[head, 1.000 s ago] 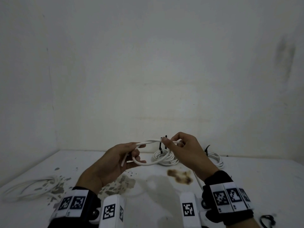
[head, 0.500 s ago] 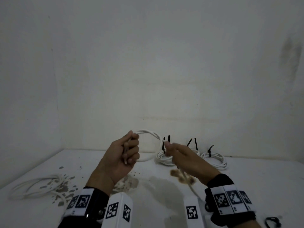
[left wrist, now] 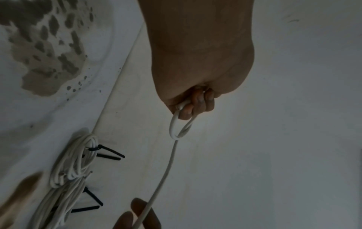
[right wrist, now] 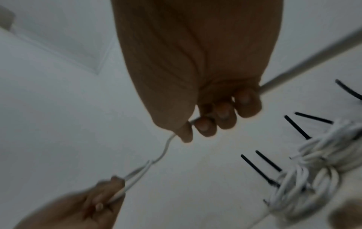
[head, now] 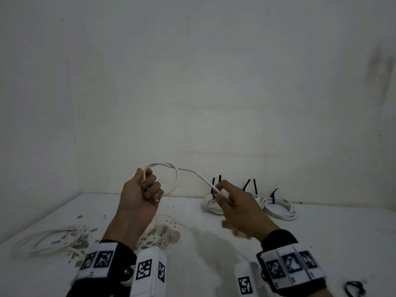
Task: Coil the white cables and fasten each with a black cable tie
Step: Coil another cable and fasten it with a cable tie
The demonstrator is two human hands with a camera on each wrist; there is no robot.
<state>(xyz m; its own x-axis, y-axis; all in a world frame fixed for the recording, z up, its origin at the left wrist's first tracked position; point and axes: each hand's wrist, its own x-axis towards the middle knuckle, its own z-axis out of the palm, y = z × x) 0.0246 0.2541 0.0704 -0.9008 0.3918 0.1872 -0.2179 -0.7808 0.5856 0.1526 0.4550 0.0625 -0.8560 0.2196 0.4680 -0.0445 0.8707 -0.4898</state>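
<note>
The left hand (head: 141,198) grips a first loop of white cable (head: 171,179). The right hand (head: 235,206) pinches its loose part. Behind the fingers, tied coils (head: 278,209) lie finished. Another loose cable (head: 49,239) waits far left.

1. Head view looks forward and down over both hands (head: 139,198) toward the worktop (head: 334,236) and wall.
2. Each wrist view sits close behind its hand, facing the fingers.
3. All three share the white cable (head: 192,173).
</note>
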